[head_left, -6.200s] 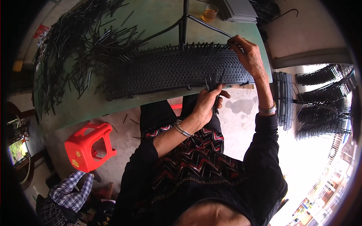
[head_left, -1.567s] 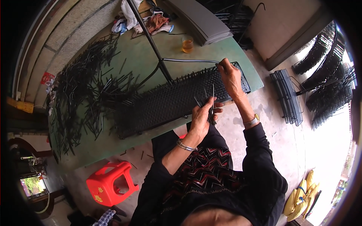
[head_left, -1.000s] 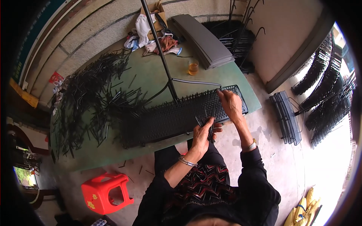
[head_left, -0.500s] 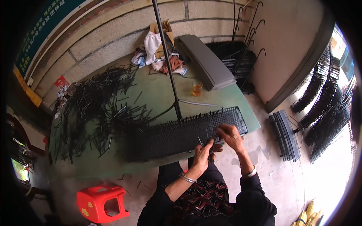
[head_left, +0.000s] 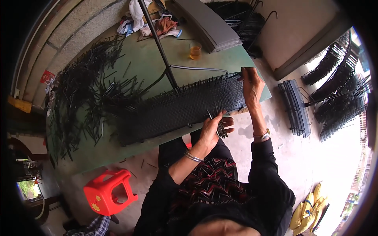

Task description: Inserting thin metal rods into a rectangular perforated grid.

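A long black perforated panel [head_left: 177, 105] lies on the green table's near edge, a row of short black strips standing up along its far side. A black metal rod [head_left: 156, 41], forked at its lower end, runs to that far side. Below the panel's near edge, my left hand [head_left: 212, 129] is closed round a bunch of thin black strips [head_left: 221, 128]. At the panel's far right corner my right hand [head_left: 253, 87] is closed in a pinch; whatever its fingertips hold is hidden. A large heap of loose black strips [head_left: 86, 90] covers the table's left part.
On the green table [head_left: 214, 65] stand a glass of amber liquid [head_left: 195, 51], a stack of grey sheets [head_left: 210, 27] and a pile of cloths [head_left: 165, 25]. A red plastic stool [head_left: 106, 192] stands on the floor. Racked black panels [head_left: 293, 108] are at right, yellow bags [head_left: 309, 208] lower right.
My right hand has moved from beside the left hand up to the panel's far right corner. The left hand keeps its bunch of strips. The whole view has shifted downward.
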Demonstrator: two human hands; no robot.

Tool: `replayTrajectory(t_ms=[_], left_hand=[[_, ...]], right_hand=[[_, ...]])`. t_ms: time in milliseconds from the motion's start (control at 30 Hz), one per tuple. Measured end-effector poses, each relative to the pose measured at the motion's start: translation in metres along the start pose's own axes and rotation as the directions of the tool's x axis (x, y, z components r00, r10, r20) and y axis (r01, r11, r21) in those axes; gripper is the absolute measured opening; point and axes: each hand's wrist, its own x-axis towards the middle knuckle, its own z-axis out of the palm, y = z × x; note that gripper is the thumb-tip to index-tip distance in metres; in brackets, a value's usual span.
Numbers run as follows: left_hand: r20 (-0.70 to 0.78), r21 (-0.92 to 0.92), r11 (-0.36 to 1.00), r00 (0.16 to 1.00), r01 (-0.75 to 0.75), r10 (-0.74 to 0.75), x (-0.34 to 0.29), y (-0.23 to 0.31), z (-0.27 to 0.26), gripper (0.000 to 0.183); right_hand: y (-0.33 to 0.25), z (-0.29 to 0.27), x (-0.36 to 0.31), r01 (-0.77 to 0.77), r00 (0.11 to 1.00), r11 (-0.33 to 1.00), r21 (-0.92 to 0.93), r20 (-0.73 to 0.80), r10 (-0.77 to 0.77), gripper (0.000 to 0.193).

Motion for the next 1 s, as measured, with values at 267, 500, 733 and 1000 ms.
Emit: replayTrajectory(t_ms=[267, 500, 733, 1000], left_hand=[[-0.048, -0.008, 1.0, 0.999, 0.023, -0.023, -0.005, 0.007, 0.003, 0.025], [0.001, -0.008, 0.999, 0.999, 0.041, -0.041, -0.008, 0.008, 0.003, 0.03], [0.064, -0.067, 0.997, 0.998, 0.024, -0.02, -0.031, 0.028, 0.019, 0.026], [0.327, 0.02, 0.99, 0.937, -0.14, 0.126, -0.118, 0.107, 0.109, 0.027]], right_hand=[[0.0, 0.014, 0.005, -0.01, 0.998, 1.0, -0.021, 0.057, 0.011, 0.015], [-0.004, 0.019, -0.002, -0.061, 0.995, 0.998, -0.006, 0.074, 0.061, 0.017], [0.004, 0.028, -0.006, 0.172, 0.978, 0.935, -0.311, 0.166, -0.124, 0.022], [0.0, 0.021, 0.006, 0.322, 0.899, 0.885, -0.337, 0.402, -0.174, 0.024]])
